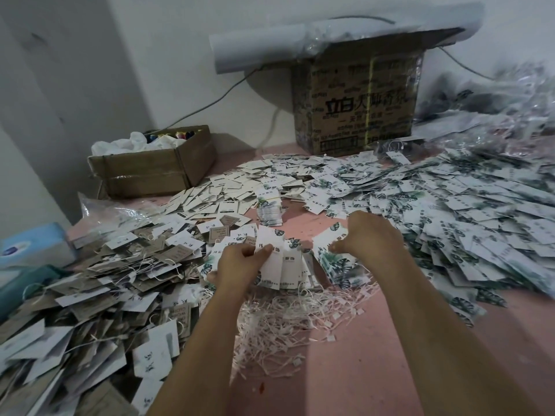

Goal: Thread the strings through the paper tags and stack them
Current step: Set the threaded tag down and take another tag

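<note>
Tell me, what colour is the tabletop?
Pink tabletop, seen best in the head view.

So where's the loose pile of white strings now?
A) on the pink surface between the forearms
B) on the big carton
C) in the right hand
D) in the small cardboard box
A: the white strings lie heaped on the pink surface between the forearms, below the left hand, which grips a fan of tags.
</note>
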